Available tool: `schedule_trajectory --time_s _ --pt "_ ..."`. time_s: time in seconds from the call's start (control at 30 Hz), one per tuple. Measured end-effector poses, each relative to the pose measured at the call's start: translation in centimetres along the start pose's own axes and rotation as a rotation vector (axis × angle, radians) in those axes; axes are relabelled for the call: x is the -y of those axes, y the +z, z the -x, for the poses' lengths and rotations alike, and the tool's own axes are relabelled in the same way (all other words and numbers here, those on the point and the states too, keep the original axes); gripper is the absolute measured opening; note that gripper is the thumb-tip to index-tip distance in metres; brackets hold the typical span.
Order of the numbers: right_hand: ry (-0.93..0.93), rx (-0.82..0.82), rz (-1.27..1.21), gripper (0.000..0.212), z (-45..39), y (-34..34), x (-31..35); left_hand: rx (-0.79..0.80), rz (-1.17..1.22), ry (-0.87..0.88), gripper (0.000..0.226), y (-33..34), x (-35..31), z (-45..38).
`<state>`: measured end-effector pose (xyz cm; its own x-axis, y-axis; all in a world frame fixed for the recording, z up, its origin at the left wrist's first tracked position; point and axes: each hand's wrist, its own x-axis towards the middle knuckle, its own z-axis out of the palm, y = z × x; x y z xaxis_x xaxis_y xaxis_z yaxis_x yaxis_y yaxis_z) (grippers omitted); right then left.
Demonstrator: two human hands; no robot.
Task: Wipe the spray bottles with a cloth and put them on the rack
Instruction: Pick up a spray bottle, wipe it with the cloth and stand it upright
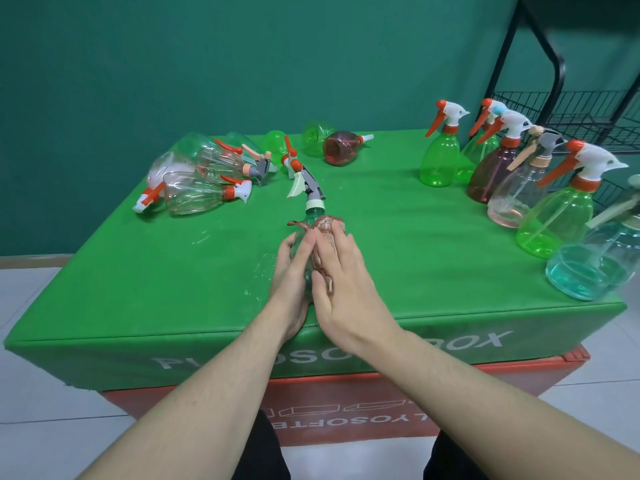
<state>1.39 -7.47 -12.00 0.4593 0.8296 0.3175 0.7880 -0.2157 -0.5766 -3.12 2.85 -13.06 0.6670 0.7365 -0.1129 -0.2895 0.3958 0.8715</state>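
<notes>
A teal spray bottle with a grey and cream trigger head lies tilted over the middle of the green box, nozzle pointing away from me. My left hand grips its body from the left. My right hand presses a brownish cloth around the bottle from the right. Most of the bottle's body is hidden by both hands and the cloth. The black wire rack stands at the far right, behind the box.
Several bottles lie on their sides at the back left of the green box, among them a clear one and a dark red one. Several upright bottles stand along the right edge, one green and one pale blue.
</notes>
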Motion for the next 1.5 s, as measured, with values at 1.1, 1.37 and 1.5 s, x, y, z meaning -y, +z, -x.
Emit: schedule_trajectory --time_s 1.1,1.37,1.5 --pt "0.14 0.004 -0.146 0.053 -6.3 -2.5 1.0 0.185 -0.049 -0.1 0.067 -1.0 -0.3 -0.2" --pt "0.022 -0.028 -0.061 0.065 -2.9 -1.1 0.2 0.097 -0.026 -0.05 0.059 -1.0 0.2 -0.8" --pt "0.021 -0.016 -0.002 0.07 -1.0 -0.2 0.5 0.041 0.084 -0.041 0.057 -0.9 0.3 -0.9"
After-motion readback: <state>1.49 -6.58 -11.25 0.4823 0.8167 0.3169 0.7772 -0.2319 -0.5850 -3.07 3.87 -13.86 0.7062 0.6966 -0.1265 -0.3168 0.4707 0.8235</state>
